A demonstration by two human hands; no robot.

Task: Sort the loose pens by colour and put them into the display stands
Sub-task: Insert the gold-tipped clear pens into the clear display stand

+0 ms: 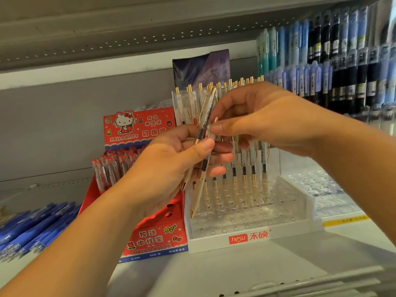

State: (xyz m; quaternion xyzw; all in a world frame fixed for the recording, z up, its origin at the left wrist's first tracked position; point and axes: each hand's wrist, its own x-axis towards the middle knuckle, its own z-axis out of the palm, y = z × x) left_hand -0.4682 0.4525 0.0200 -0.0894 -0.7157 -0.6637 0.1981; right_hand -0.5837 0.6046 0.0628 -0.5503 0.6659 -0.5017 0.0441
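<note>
Holding a small bunch of loose pens in front of the white display stand, my left hand has its fingers curled round the clear, gold-trimmed barrels, with the thumb pressed across them. Their gold tips point down toward the stand's perforated base, and one pen rises higher than the others. My right hand is also in front of the stand, just above the left thumb. It pinches the upper part of one clear pen between thumb and forefinger, and I cannot tell whether that pen is free of the bunch.

Matching pens stand upright in rows at the back of the stand. Touching the stand's left side is a red Hello Kitty stand with red-capped pens. Further left of it, blue pens lie on the shelf. Above and to the right of the white stand hang packs of blue and dark pens.
</note>
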